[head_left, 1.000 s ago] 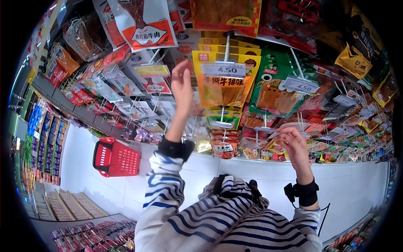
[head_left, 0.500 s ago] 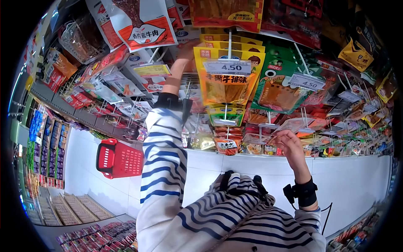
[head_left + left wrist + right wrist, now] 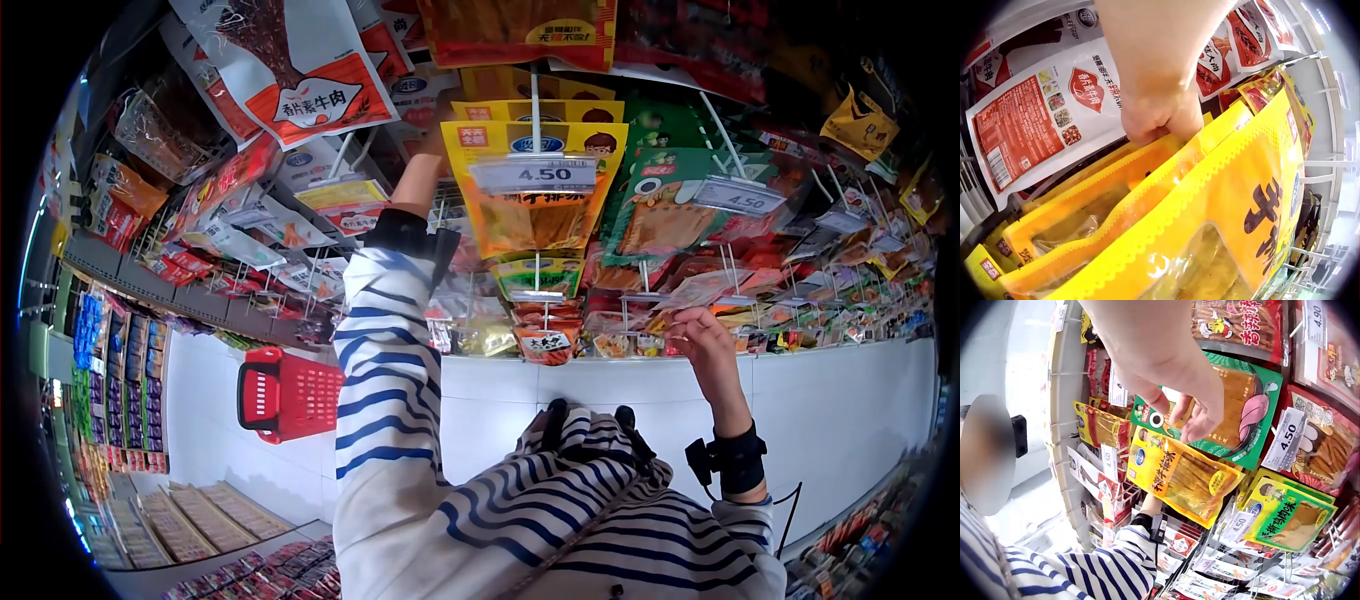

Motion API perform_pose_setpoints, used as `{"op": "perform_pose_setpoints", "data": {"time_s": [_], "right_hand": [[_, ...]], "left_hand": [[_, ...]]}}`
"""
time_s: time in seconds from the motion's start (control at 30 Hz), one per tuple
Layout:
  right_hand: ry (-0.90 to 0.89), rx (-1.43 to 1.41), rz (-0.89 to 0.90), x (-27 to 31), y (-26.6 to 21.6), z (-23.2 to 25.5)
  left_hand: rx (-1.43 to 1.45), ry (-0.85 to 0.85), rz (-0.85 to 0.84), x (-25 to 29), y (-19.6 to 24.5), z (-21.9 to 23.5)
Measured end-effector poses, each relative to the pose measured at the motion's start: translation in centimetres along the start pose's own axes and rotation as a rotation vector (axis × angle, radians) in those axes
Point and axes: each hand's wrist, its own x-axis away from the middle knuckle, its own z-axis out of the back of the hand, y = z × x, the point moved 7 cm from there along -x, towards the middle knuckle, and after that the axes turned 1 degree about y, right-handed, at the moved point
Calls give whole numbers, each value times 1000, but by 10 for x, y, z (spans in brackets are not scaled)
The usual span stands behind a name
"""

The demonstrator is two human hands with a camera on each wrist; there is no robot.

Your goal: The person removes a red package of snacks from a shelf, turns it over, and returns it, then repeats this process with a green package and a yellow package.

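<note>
My left hand (image 3: 418, 182) reaches in at the left side of the hanging yellow bags (image 3: 535, 225). In the left wrist view, the bent fingers of this hand (image 3: 1163, 112) grip the edge of a yellow bag (image 3: 1107, 209) among several; the fingertips are hidden. A white and red packet (image 3: 1022, 119) hangs beside it. My right hand (image 3: 708, 350) is raised with loosely curled fingers and holds nothing. From the right wrist, that hand (image 3: 1175, 381) appears in front of a green bag (image 3: 1241, 394), above the front yellow bag (image 3: 1179, 478).
Price tags (image 3: 535, 175) stick out on metal hooks among many hanging snack packets. A red basket (image 3: 290, 395) stands on the white floor (image 3: 490, 400) at left. Farther left are stocked shelves (image 3: 120, 380). A person with a blurred face (image 3: 988, 456) shows in the right wrist view.
My left hand has gone from in front of the packets to in among them, beside the yellow bags. The front yellow bag has tilted slightly. My right hand has barely moved.
</note>
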Motion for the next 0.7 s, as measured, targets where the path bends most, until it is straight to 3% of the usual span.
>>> {"op": "perform_pose_setpoints", "data": {"time_s": [0.43, 0.6, 0.7], "right_hand": [[27, -14, 2, -2, -2, 4], [34, -20, 0, 1, -3, 3], [35, -18, -4, 1, 1, 7]], "left_hand": [[213, 128, 81, -4, 23, 23], [522, 386, 171, -3, 47, 56], [841, 554, 264, 33, 54, 57]]}}
